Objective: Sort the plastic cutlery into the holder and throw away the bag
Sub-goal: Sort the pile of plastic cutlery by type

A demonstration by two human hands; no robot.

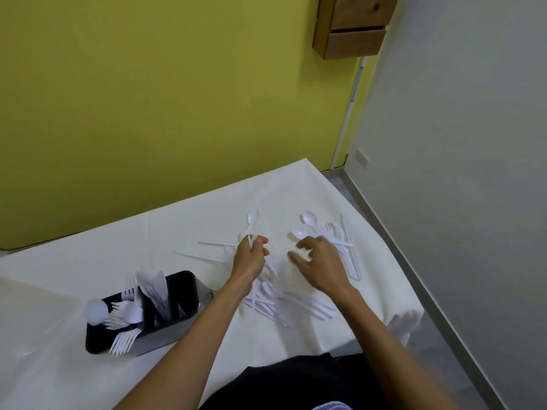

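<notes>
White plastic cutlery lies scattered on the white table (88,261). My left hand (250,255) grips the handle of a white spoon (252,218), whose bowl points away from me. My right hand (319,261) hovers over a loose pile of cutlery (284,303) with its fingers spread and relaxed, holding nothing. Spoons (309,218) and forks (336,230) lie just beyond the right hand. A black cutlery holder (183,294) stands at the near left, holding forks, knives and a spoon. A clear bag is hard to make out.
A yellow-green wall runs behind the table. A wooden drawer unit (353,26) hangs high on it. The table's right edge drops to a grey floor beside a white wall (473,143). Some clear plastic (405,321) lies at the near right table corner.
</notes>
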